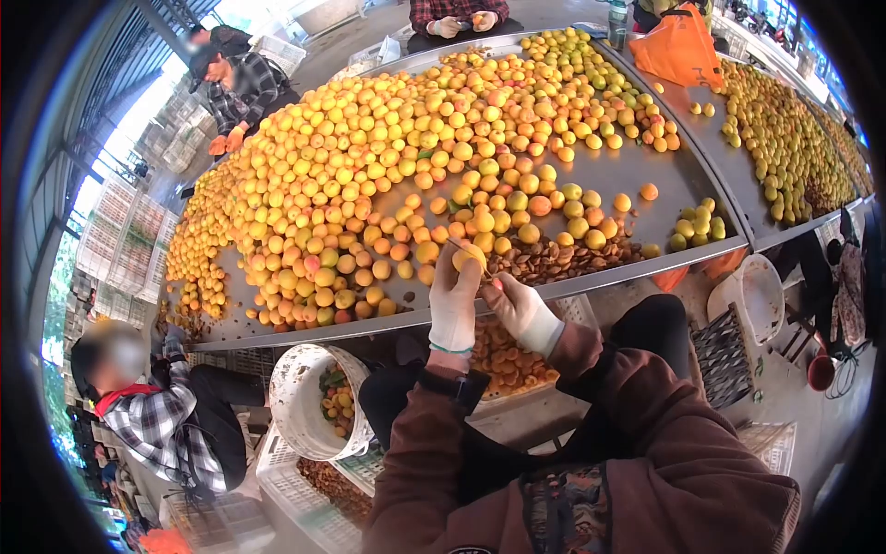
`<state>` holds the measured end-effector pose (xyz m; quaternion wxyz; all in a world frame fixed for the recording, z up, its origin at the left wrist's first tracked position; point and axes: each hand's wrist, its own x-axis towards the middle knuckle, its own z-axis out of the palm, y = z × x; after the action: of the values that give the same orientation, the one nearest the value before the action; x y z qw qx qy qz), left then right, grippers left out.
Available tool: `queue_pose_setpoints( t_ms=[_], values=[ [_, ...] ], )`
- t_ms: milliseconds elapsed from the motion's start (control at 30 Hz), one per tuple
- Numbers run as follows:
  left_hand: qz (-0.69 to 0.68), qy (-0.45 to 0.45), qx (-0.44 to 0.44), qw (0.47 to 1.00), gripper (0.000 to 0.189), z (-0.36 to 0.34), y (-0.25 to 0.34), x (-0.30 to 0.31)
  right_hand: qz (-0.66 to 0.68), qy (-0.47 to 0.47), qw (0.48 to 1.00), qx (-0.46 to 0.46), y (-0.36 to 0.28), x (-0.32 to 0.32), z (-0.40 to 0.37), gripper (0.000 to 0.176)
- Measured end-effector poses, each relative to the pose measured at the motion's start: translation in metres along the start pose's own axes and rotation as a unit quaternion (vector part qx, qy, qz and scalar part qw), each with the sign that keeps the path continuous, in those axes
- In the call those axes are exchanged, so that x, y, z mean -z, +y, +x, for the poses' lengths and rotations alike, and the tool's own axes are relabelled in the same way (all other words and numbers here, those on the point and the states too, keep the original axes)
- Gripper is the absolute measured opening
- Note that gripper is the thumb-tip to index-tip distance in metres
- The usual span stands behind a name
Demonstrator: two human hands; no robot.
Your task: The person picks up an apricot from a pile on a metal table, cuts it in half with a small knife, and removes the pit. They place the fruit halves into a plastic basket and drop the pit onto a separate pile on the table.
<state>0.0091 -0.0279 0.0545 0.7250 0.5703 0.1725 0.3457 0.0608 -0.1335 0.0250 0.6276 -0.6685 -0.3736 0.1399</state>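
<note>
My left hand (452,300), in a white glove with bare fingertips, is closed around a yellow apricot (470,256) above the near edge of the metal table (646,175). Just to its right, my gloved right hand (521,312) is pinched shut against the fruit's lower side. A thin, dark sliver and a bit of red show at its fingertips; what it grips is too small to make out. Beyond both hands spreads a big heap of apricots (369,148). Brown pits (563,261) lie piled close to the table's rim, right of my hands.
Below the table edge, a crate (512,365) holds halved apricots. A white bucket (300,392) with fruit stands to the left. Greener fruit (699,224) sits at the table's right corner. An orange bag (678,51) lies at the back. Several other people work around the table.
</note>
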Motion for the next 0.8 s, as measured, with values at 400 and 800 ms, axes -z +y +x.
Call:
queue_pose_setpoints(
  t_ms=[400,800],
  values=[
    [0.000,-0.032,0.063,0.998,0.032,-0.002,0.005,0.005,-0.170,0.017,0.985,0.023,-0.013,0.009,-0.002,0.034],
    [-0.254,0.002,0.240,0.937,0.050,-0.009,0.004,0.013,-0.255,-0.008,0.966,0.052,-0.007,0.009,-0.003,0.027]
  ],
)
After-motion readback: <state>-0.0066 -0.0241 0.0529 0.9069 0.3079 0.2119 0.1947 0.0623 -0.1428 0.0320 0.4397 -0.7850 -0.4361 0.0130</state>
